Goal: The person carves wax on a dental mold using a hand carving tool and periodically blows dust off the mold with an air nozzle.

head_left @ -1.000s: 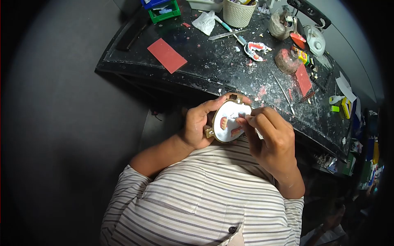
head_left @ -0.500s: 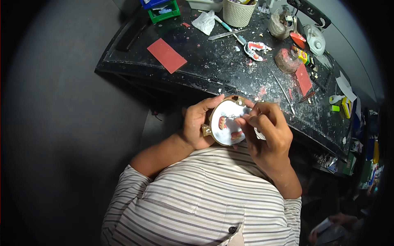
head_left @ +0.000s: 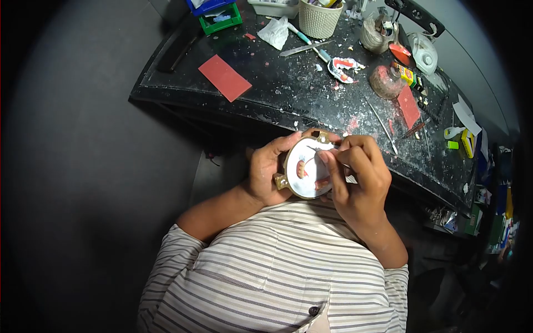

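Note:
My left hand [head_left: 268,169] is wrapped around the left side of a brass-coloured denture flask [head_left: 281,181], held in front of my stomach. White plaster [head_left: 302,186] fills it, with a row of false teeth [head_left: 301,168] in pink wax at the left and another pink piece [head_left: 322,183] lower right. Over the flask's right side, my right hand [head_left: 363,177] pinches a thin pointed metal tool [head_left: 313,148]. The tool's tip is over the upper plaster; whether it touches cannot be made out. Most of its handle is hidden by my fingers.
Beyond the flask stands a black workbench [head_left: 183,83] strewn with plaster crumbs. On it lie a pink wax sheet [head_left: 225,77], a metal spatula [head_left: 382,126], a knife [head_left: 305,48], a plaster-covered tooth model [head_left: 343,69], a glass jar [head_left: 387,83] and a woven basket [head_left: 319,21].
My right hand has shifted slightly, and the tool's tip has moved from near the row of teeth up to the upper plaster. The left hand keeps its hold on the flask.

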Available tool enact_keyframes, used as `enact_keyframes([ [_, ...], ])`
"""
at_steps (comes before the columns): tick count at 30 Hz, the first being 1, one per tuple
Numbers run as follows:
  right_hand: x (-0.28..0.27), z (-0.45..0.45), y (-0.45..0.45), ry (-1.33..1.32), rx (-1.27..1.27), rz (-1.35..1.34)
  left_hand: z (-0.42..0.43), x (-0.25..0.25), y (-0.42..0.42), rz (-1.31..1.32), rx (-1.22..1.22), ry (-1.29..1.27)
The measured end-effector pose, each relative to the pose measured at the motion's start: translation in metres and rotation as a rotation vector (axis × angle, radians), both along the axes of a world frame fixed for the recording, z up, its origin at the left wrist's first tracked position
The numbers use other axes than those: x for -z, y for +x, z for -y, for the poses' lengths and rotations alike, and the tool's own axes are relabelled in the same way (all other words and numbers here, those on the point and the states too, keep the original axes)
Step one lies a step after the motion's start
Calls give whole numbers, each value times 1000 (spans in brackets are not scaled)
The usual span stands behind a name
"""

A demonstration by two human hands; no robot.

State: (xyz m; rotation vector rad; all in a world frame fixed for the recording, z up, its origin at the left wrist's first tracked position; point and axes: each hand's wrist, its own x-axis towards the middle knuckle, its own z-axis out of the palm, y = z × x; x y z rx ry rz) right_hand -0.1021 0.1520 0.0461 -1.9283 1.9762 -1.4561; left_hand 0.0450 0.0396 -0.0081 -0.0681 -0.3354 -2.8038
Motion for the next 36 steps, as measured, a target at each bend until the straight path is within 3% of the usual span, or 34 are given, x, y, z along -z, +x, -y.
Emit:
enact_keyframes([
  [3, -10, -2, -8, -88, 93, -11, 2, -10, 7, 110, 2, -166],
  [6, -12, -7, -29, -171, 159, 100, 3, -29, 11, 76, -94, -549],
  [9, -20, -19, -39, -206, 221, 293, -2, -53, 18, 2, -76, -541],
  [15, -24, -29, -51, -224, 228, 311, 3, -54, 15, -70, -97, -647],
  [18, -20, -28, -54, -205, 232, 341, 1, -36, 6, -76, -65, -114],
  [19, -17, -28, -57, -188, 217, 364, 4, -31, 2, -94, -48, -14],
  [21, -11, -32, -61, -159, 232, 394, 5, -33, 1, 138, -125, 4],
  [22, -9, -36, -64, -82, 245, 402, 7, -26, 1, 85, -103, 236],
  [25, -4, -41, -73, 13, 282, 350, 15, -5, 4, -49, -23, 144],
  [27, -4, -39, -71, 60, 328, 446, 13, 0, 4, -57, -4, 230],
  [29, -3, -38, -69, 60, 321, 399, 8, 2, 0, -105, -108, 30],
  [31, -3, -36, -64, 80, 277, 386, 5, -2, -3, -123, -77, 122],
  [35, -17, -30, -38, 95, 146, 158, -1, -11, -6, 38, -87, -46],
  [36, -15, -28, -34, 41, 74, 127, -3, -12, -8, 100, -187, -203],
])
